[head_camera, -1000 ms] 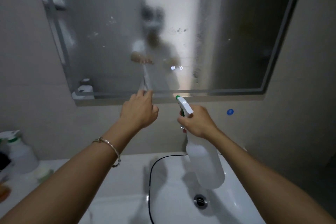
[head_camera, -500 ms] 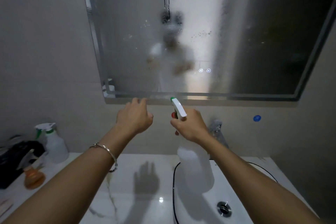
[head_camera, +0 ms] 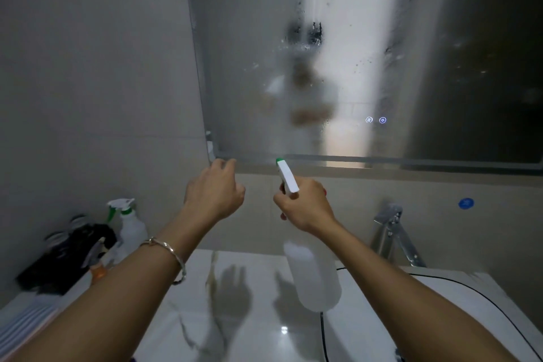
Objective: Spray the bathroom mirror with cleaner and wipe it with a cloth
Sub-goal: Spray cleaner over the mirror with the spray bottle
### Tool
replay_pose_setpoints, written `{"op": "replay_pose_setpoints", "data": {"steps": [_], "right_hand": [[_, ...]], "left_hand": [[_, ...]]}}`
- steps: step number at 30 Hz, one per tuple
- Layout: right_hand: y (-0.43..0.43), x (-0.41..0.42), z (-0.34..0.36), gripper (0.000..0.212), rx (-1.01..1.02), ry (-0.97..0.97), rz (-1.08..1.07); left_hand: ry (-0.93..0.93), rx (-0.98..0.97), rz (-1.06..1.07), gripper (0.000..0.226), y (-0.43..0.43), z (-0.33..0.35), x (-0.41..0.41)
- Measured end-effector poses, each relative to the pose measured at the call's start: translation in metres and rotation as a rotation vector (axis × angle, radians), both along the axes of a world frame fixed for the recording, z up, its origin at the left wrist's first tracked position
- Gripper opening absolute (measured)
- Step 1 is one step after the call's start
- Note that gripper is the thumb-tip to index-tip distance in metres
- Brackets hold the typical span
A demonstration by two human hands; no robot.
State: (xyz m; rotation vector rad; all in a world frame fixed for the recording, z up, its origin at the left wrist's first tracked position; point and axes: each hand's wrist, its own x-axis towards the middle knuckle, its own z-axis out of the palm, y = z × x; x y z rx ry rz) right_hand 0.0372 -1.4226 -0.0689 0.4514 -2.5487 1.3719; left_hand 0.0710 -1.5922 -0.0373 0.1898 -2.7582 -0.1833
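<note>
One spray bottle, contents unclear, grasped by right hand fingers; left hand fingers loosely curled, empty.

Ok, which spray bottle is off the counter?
The translucent bottle held by the right hand; the white bottle and the orange bottle stand at left.
</note>
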Motion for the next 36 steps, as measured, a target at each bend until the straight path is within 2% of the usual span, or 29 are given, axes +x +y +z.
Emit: {"op": "replay_pose_setpoints", "data": {"steps": [9,18,22,28,31,36], "right_hand": [[-0.050,0.006,-0.006,0.019,-0.042,-0.002,0.131],[-0.082,0.003,-0.023,0.020,-0.007,-0.042,0.112],[-0.080,-0.001,-0.001,0.016,-0.084,0.039,0.096],[-0.076,-0.020,0.068,0.019,-0.131,0.255,0.055],[-0.068,-0.028,0.086,0.025,-0.063,0.285,0.009],[-0.035,-0.035,0.079,0.019,-0.082,0.286,-0.005]], "left_hand": [[-0.044,0.003,0.093,0.047,-0.044,-0.010,0.007],[-0.116,-0.031,0.156,0.047,-0.068,-0.012,0.010],[-0.109,-0.023,0.153,0.046,-0.073,-0.006,0.008],[-0.054,-0.015,0.114,0.046,-0.063,0.020,-0.003],[-0.014,-0.018,0.083,0.043,-0.053,0.027,-0.013],[0.003,-0.003,0.061,0.041,-0.034,0.035,-0.029]]}}
